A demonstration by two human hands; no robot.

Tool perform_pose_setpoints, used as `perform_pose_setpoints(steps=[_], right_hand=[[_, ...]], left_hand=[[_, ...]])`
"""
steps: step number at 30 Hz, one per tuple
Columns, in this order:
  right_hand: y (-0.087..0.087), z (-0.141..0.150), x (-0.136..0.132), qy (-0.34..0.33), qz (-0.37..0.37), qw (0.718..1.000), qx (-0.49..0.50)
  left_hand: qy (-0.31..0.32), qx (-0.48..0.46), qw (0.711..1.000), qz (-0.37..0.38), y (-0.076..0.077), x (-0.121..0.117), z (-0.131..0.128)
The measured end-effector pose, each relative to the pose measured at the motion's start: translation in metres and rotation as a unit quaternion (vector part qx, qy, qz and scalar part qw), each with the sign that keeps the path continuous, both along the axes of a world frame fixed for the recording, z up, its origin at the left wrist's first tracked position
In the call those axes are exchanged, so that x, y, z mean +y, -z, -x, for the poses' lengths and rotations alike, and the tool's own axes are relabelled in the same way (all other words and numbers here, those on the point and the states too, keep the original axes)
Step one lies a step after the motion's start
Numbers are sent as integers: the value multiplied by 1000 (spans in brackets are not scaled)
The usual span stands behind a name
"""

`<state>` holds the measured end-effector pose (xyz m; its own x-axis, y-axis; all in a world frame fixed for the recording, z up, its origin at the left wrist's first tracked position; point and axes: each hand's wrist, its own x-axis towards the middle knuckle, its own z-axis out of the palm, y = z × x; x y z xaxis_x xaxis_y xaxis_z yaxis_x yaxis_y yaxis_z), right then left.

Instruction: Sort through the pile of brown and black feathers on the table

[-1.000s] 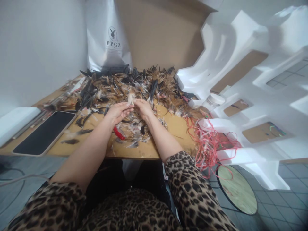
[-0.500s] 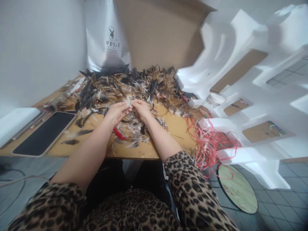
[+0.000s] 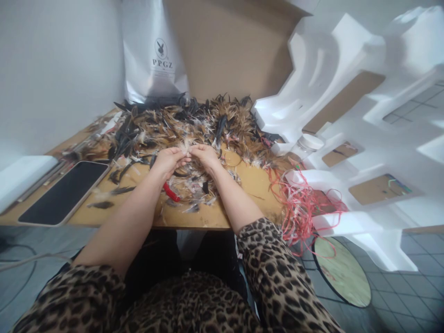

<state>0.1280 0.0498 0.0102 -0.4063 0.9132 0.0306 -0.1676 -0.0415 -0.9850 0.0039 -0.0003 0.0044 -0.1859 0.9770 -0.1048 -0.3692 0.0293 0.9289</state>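
My left hand (image 3: 170,161) and my right hand (image 3: 205,156) meet fingertip to fingertip over the table's middle. Both are closed in a pinch on a pale, fluffy feather (image 3: 186,143); its lower end is hidden by my fingers. Behind them spreads a pile of brown and black feathers (image 3: 229,118). Below my hands lie loose feather scraps and white fluff (image 3: 196,187). A curved red-handled tool (image 3: 171,192) rests just under my left wrist, its other end not clear to see.
A phone (image 3: 65,192) lies at the left, near a white box (image 3: 26,178). Tangled red string (image 3: 300,203) hangs over the right edge, beside white foam pieces (image 3: 360,222) and a lidded jar (image 3: 310,143). A silver bag (image 3: 152,51) stands behind; a round stool (image 3: 342,273) is below right.
Both hands stay in nearly the same spot, still pinching. The fingertips have shifted only slightly, and a little more of the pale fluff shows above them.
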Motion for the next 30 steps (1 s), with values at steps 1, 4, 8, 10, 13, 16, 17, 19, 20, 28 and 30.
perform_pose_setpoints(steps=[1,4,8,10,13,16,17,19,20,28,30], right_hand=[[-1,0,0,1,-5,1000,-6],[-3,-1,-1,21,-41,998,-50],[-3,-3,0,41,-97,985,-135],[-1,-4,1,45,-123,977,-168],[2,-5,4,43,-163,965,-200],[4,-5,6,51,-205,950,-230],[5,-5,6,57,-216,945,-240],[5,-4,6,68,-220,940,-252],[6,-3,6,72,-211,943,-249],[3,2,1,57,-20,997,-55],[1,3,0,49,6,998,-26]], left_hand=[[-1,1,1000,1,0,0,0],[-5,4,1000,0,1,0,-1],[-12,-3,1000,7,1,1,-1],[-11,-8,1000,10,2,2,-1],[-6,-14,1000,8,3,3,0],[-10,-8,1000,11,2,3,-1],[-15,-4,1000,14,2,2,-2],[-23,2,1000,19,2,2,-2],[-23,2,1000,20,2,2,-2],[17,-38,999,9,5,4,1],[21,-43,999,8,5,4,2]])
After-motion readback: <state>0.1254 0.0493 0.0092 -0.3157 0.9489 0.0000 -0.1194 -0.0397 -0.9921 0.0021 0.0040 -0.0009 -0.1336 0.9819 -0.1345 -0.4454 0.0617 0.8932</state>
